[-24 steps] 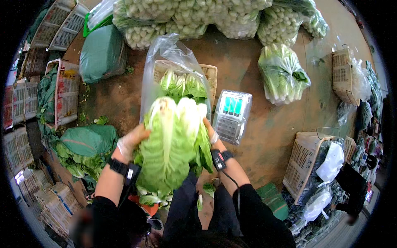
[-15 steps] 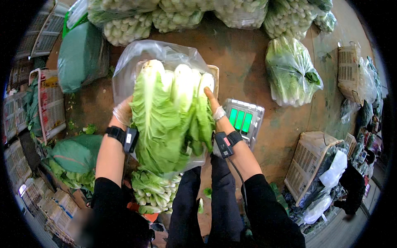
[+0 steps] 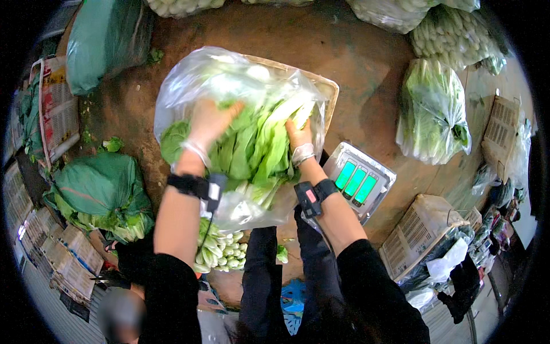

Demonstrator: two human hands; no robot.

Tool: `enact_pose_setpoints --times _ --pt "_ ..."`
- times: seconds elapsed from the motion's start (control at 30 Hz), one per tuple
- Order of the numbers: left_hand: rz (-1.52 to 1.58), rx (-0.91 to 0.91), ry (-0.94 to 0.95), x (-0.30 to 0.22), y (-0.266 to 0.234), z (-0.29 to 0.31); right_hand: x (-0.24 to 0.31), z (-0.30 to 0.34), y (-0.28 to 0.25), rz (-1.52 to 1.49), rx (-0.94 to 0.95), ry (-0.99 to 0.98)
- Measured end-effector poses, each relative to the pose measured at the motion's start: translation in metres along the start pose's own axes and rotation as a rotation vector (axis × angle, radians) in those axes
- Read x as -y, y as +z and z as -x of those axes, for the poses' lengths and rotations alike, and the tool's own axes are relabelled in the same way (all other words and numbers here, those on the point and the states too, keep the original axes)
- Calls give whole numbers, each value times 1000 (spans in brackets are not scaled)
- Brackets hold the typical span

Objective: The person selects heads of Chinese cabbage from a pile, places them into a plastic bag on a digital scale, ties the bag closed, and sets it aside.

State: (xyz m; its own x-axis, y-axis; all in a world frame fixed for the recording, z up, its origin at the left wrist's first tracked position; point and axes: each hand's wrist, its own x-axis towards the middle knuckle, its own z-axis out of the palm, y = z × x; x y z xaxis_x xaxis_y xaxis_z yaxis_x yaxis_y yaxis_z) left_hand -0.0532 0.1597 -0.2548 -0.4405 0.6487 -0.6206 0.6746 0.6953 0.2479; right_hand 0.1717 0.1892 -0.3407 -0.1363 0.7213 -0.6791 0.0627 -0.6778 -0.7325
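A clear plastic bag [image 3: 177, 86] lies spread over a pale crate [image 3: 331, 106], with leafy green cabbages [image 3: 243, 152] inside its mouth. My left hand [image 3: 213, 123] rests over the leaves, its thumb stretched out to the side; motion smears it a little. On the right of the bunch, my right hand [image 3: 299, 136] is closed around white-stemmed greens, some fingers hidden by leaves. Both wrists carry straps with small black devices. Just right of my right wrist sits a scale [image 3: 366, 180] with green-lit displays.
A tied bag of cabbages [image 3: 432, 114] stands at right. Full bags [image 3: 452, 37] line the far side. Green-wrapped bundles [image 3: 100, 186] and crates stand at left, with another crate [image 3: 421, 232] at lower right. Loose greens [image 3: 220, 249] lie by my legs. Another person [image 3: 123, 312] is at lower left.
The cabbages held up between both hands are now down in the bag. My left hand has moved from their left side onto the leaves. The whole view has shifted.
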Motion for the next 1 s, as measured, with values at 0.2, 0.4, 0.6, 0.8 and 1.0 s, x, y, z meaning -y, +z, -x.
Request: enact_pose_setpoints --times 0.2,0.4,0.6,0.8,1.0 --pt "99 -265 -86 -13 34 -6 16 -33 3 377 77 137" --pt "-65 -189 -43 -31 8 13 51 -29 -12 943 13 -196" --pt "-244 -232 222 -97 25 70 114 -28 15 1284 205 -669" --pt "-210 -73 201 -44 77 58 241 2 2 1401 474 -843" --pt "-167 -137 230 -42 91 52 341 75 1 1904 466 -656"
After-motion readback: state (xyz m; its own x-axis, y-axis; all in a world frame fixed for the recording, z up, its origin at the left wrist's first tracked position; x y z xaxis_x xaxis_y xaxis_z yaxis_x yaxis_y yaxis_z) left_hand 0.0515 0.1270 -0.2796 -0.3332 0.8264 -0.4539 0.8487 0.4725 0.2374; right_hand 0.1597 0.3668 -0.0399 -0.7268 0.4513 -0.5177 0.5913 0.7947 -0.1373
